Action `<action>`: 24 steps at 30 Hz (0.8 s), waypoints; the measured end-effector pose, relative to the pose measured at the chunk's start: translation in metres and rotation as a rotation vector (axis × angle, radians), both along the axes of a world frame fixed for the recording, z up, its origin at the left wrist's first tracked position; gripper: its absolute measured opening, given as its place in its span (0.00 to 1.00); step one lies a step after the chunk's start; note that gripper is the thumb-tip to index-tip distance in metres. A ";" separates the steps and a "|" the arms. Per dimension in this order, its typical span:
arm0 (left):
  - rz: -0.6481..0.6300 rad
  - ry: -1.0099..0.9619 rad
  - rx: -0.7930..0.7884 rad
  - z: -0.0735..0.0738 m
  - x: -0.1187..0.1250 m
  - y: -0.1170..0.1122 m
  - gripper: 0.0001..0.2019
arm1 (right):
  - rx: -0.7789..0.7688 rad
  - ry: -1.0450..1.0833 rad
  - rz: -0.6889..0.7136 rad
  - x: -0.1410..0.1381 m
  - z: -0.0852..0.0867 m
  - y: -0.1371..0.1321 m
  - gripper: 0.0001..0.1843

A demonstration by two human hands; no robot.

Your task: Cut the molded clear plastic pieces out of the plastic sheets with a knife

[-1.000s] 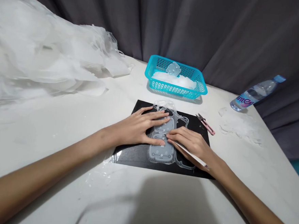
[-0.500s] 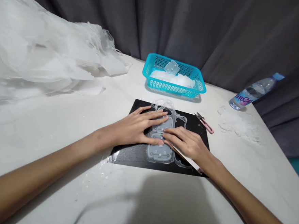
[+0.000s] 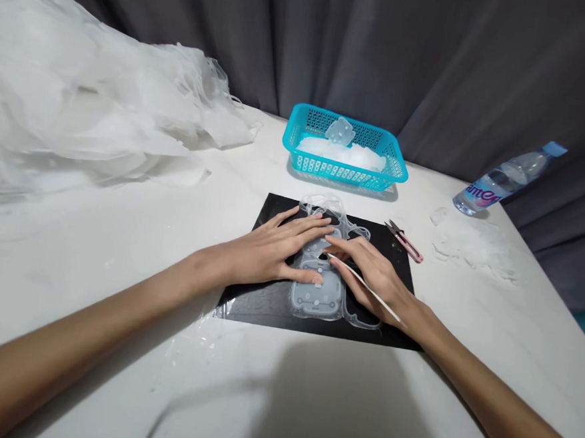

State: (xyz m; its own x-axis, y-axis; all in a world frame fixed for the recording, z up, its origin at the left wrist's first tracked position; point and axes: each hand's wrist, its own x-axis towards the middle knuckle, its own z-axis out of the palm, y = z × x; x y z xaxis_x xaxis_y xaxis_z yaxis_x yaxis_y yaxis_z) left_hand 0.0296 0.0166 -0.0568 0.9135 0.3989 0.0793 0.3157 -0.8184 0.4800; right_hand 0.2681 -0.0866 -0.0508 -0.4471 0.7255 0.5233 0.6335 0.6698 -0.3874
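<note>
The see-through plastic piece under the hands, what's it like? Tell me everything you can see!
The clear, greyish plastic piece looks thin and shiny. It has two rounded panels, one beyond the other, marked with dots and lines, plus thin see-through strands at its far end and right side. It lies on a flat black rectangular mat. The spread left hand rests across it; the right hand, holding a thin white stick, is at its right side. Fingers hide some of it.
</note>
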 end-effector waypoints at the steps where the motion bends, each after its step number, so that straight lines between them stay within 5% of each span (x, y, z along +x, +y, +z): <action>1: -0.003 -0.005 -0.003 0.001 0.000 0.000 0.44 | 0.006 -0.004 -0.002 -0.001 0.000 0.000 0.22; 11: 0.013 0.003 -0.016 0.001 0.000 -0.001 0.44 | -0.082 -0.025 0.035 0.006 -0.004 -0.003 0.18; 24: 0.008 0.005 -0.005 0.002 0.002 -0.001 0.45 | 0.061 0.020 -0.058 0.007 -0.004 0.009 0.20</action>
State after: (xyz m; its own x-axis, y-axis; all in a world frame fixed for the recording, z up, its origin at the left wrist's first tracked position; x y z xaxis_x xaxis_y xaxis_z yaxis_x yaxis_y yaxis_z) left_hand 0.0314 0.0160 -0.0549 0.9107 0.4067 0.0726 0.3247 -0.8132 0.4830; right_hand 0.2750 -0.0780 -0.0545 -0.3942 0.7165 0.5755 0.6645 0.6548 -0.3601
